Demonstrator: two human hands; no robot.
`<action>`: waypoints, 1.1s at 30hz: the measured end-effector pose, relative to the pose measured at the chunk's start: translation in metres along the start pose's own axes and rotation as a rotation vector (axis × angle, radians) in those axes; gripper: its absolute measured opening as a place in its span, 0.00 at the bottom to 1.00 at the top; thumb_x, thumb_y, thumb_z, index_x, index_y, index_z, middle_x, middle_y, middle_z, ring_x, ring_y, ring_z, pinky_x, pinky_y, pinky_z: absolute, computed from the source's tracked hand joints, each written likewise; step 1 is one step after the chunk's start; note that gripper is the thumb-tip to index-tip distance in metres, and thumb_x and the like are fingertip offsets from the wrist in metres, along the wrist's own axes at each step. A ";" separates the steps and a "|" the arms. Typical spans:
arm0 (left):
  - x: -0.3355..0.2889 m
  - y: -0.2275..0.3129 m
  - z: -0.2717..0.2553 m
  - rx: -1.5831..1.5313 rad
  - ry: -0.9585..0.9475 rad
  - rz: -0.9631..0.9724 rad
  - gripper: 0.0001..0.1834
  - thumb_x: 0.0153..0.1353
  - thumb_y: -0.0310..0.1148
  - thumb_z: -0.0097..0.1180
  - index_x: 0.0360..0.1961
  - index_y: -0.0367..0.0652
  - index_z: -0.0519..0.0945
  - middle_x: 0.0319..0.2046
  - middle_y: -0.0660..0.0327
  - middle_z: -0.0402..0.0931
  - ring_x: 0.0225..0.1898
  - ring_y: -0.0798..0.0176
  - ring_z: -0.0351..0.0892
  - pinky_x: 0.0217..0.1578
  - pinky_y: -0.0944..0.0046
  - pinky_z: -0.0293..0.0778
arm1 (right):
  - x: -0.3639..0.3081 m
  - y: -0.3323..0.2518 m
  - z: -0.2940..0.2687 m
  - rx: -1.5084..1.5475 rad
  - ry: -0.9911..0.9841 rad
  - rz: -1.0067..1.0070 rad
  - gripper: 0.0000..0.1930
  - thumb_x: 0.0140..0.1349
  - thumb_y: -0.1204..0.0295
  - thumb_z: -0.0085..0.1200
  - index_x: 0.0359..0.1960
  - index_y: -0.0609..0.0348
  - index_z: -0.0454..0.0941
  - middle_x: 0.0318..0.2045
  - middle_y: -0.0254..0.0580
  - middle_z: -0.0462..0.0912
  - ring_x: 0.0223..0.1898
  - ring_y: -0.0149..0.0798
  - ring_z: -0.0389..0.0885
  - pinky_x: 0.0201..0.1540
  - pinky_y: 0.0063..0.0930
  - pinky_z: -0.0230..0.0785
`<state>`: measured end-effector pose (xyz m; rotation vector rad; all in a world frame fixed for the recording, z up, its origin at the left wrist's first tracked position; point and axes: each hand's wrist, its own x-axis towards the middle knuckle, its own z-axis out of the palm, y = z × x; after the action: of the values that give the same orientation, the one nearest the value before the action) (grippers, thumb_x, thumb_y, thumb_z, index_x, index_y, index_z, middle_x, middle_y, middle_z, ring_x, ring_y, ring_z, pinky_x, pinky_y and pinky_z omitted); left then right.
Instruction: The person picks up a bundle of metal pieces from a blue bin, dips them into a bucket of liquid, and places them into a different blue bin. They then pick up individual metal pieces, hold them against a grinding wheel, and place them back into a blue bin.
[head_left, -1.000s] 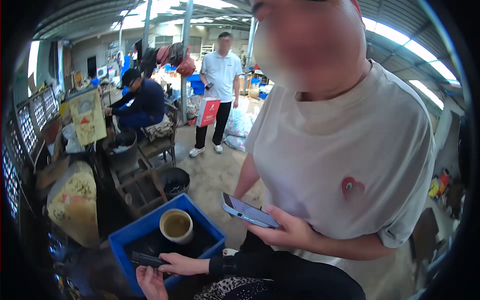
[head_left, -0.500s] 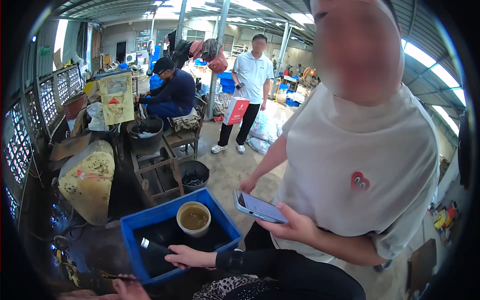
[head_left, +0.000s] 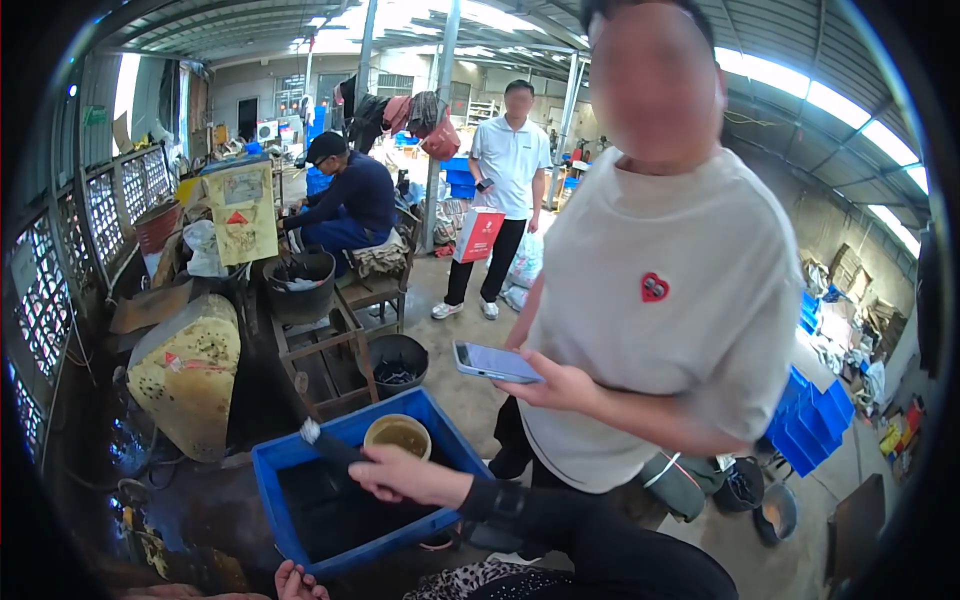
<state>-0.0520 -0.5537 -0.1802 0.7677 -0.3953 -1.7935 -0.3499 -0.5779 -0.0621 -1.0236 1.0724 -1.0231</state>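
Note:
My right hand (head_left: 405,474), in a black sleeve, is closed around a dark, stick-like tool (head_left: 332,450) with a pale, shiny end. The tool tilts up to the left above a blue plastic crate (head_left: 268,490) holding dark liquid or a dark bottom. Inside the crate's far right part stands a cream tub (head_left: 428,432) of brownish liquid, partly behind my right hand. At the lower edge, by the crate's near corner, my left hand (head_left: 300,584) shows curled fingers. The frame cuts it off, and whatever it may hold is hidden.
A person in a pale T-shirt (head_left: 660,230) stands close on the right with a phone (head_left: 497,361). Left of the crate is a yellowish, spotted machine cover (head_left: 190,375). Beyond lie a black bucket (head_left: 395,362), a wooden stand (head_left: 320,360), a seated person (head_left: 350,195) and another standing (head_left: 510,165).
The view has turned right. My right hand has lifted the tool, now tilted more steeply and covering part of the tub. My left hand has shifted toward the lower edge; a thin dark strip near it no longer shows.

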 end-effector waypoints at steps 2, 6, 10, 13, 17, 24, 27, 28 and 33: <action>-0.003 0.008 -0.001 0.020 -0.020 -0.021 0.14 0.67 0.24 0.46 0.52 0.44 0.73 0.39 0.63 0.73 0.33 0.69 0.69 0.27 0.72 0.69 | -0.013 -0.052 -0.006 0.001 0.005 -0.238 0.11 0.68 0.64 0.50 0.32 0.54 0.66 0.20 0.28 0.68 0.18 0.21 0.66 0.18 0.15 0.55; -0.009 0.019 0.016 -0.050 -0.038 0.028 0.14 0.67 0.25 0.46 0.53 0.43 0.73 0.39 0.62 0.72 0.32 0.69 0.68 0.25 0.72 0.67 | -0.066 -0.123 0.016 -0.061 0.117 -0.475 0.11 0.69 0.64 0.50 0.33 0.55 0.65 0.20 0.28 0.68 0.19 0.21 0.66 0.19 0.15 0.56; -0.012 0.011 0.040 -0.036 -0.024 0.025 0.14 0.67 0.24 0.46 0.53 0.41 0.73 0.40 0.62 0.71 0.31 0.70 0.67 0.24 0.74 0.65 | -0.073 -0.096 0.014 -0.071 0.087 -0.525 0.11 0.70 0.63 0.48 0.34 0.56 0.65 0.20 0.27 0.67 0.19 0.21 0.66 0.21 0.16 0.56; -0.001 -0.002 0.044 -0.060 -0.216 -0.063 0.15 0.67 0.24 0.47 0.54 0.40 0.72 0.39 0.61 0.71 0.30 0.71 0.66 0.24 0.75 0.64 | -0.056 -0.037 0.011 -0.099 -0.033 -0.251 0.12 0.70 0.62 0.48 0.34 0.56 0.65 0.20 0.27 0.67 0.19 0.21 0.65 0.21 0.16 0.57; -0.004 -0.001 0.055 0.059 -0.256 -0.111 0.16 0.66 0.24 0.48 0.55 0.39 0.71 0.38 0.62 0.72 0.28 0.72 0.64 0.25 0.76 0.62 | -0.056 -0.024 0.002 -0.199 -0.032 -0.074 0.12 0.70 0.62 0.48 0.33 0.57 0.66 0.19 0.27 0.67 0.19 0.21 0.65 0.21 0.17 0.57; -0.029 0.076 0.132 0.316 -0.100 0.192 0.18 0.66 0.24 0.50 0.57 0.35 0.71 0.42 0.61 0.74 0.33 0.72 0.70 0.27 0.76 0.65 | -0.097 -0.171 -0.028 -0.393 0.199 -0.419 0.14 0.68 0.62 0.51 0.29 0.57 0.68 0.19 0.29 0.69 0.18 0.22 0.66 0.19 0.19 0.56; -0.038 0.106 0.140 0.321 -0.132 0.318 0.18 0.66 0.24 0.50 0.57 0.35 0.71 0.44 0.61 0.75 0.35 0.71 0.71 0.28 0.76 0.66 | -0.113 -0.214 -0.035 -0.382 0.235 -0.436 0.16 0.68 0.61 0.52 0.27 0.58 0.68 0.19 0.30 0.69 0.18 0.23 0.66 0.19 0.20 0.55; -0.042 0.111 0.146 0.344 -0.117 0.367 0.18 0.66 0.25 0.50 0.57 0.35 0.71 0.44 0.62 0.75 0.36 0.71 0.72 0.28 0.76 0.66 | -0.120 -0.220 -0.034 -0.381 0.247 -0.443 0.16 0.68 0.61 0.52 0.27 0.58 0.68 0.19 0.30 0.69 0.18 0.23 0.66 0.19 0.20 0.55; -0.045 0.104 0.144 0.386 -0.135 0.334 0.19 0.66 0.26 0.50 0.58 0.36 0.71 0.46 0.62 0.76 0.36 0.70 0.72 0.30 0.75 0.67 | -0.128 -0.221 -0.037 -0.313 0.283 -0.437 0.15 0.67 0.62 0.53 0.27 0.58 0.69 0.20 0.31 0.69 0.18 0.25 0.66 0.18 0.21 0.55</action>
<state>-0.0653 -0.5628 0.0024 0.7917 -0.9235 -1.4737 -0.4383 -0.5048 0.1696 -1.4390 1.2982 -1.4117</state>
